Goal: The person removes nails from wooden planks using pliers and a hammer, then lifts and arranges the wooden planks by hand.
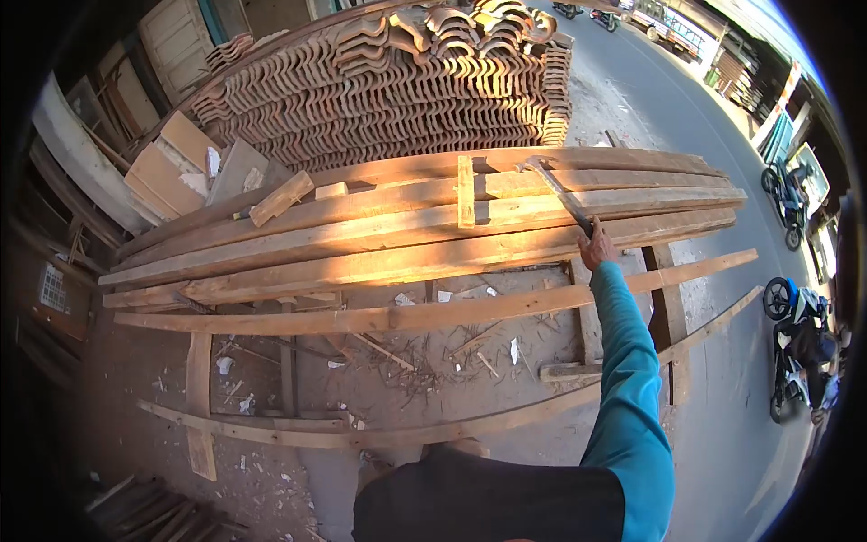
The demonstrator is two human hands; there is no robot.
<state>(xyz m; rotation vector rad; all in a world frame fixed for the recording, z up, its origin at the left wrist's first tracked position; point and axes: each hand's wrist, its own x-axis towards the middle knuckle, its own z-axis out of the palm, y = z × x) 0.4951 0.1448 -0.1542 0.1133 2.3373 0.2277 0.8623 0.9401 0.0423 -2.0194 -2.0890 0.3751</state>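
My right hand [597,247] is closed around the handle of a claw hammer [571,204]. The arm in its teal sleeve reaches forward, and the hammer's head lies over the far wooden beams, close to their right part; whether it touches them I cannot tell. Several long wooden beams [361,237] lie side by side under the hammer. A short wood piece [466,192] sits across them, left of the hammer head. Nearer to me, a narrow plank [433,313] spans the supports below my hand. My left hand is out of the picture.
Stacked roof tiles [388,99] rise behind the beams. Wood blocks [282,199] sit on the beams at left. A curved lath [361,438] runs before my legs, above ground strewn with splinters. On the right is a road [722,271] with a motorcycle [795,348] and a person beside it.
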